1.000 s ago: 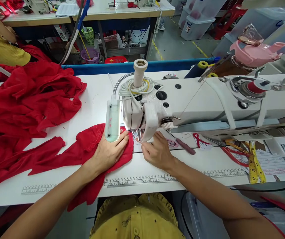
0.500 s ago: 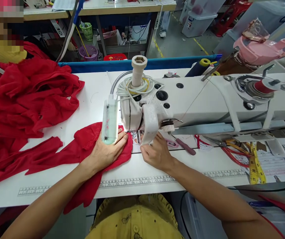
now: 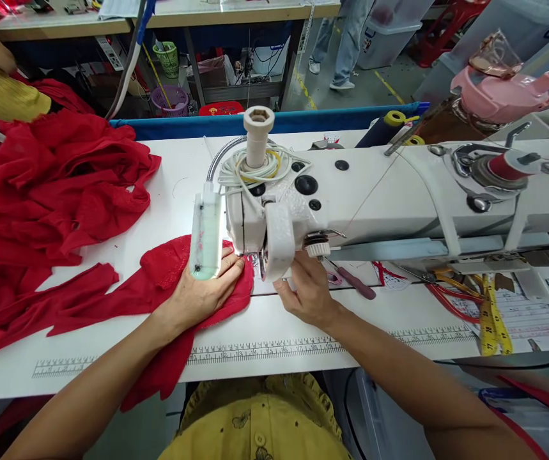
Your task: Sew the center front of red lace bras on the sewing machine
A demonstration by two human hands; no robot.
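A white sewing machine (image 3: 370, 191) spans the table from the right, its head above my hands. My left hand (image 3: 207, 287) lies flat with fingers stretched out on a piece of red fabric (image 3: 229, 306), left of the presser foot area. A clear greenish light cover (image 3: 206, 239) hides part of that hand. My right hand (image 3: 307, 287) is curled to the right of the needle area, thumb toward the fingers. The machine head hides its fingertips and whatever they may hold. The fabric's edge reaches under the head.
A heap of red fabric (image 3: 63, 185) covers the left of the table. Right of my hand lie a purple-handled tool (image 3: 355, 281), orange-handled scissors (image 3: 456, 294) and a yellow tape measure (image 3: 489, 319). A printed ruler (image 3: 264, 350) runs along the front edge.
My right hand has shifted slightly, its thumb now extended more to the left. The left hand stays on the fabric. The view moved a little, and a person's legs show more at the back.
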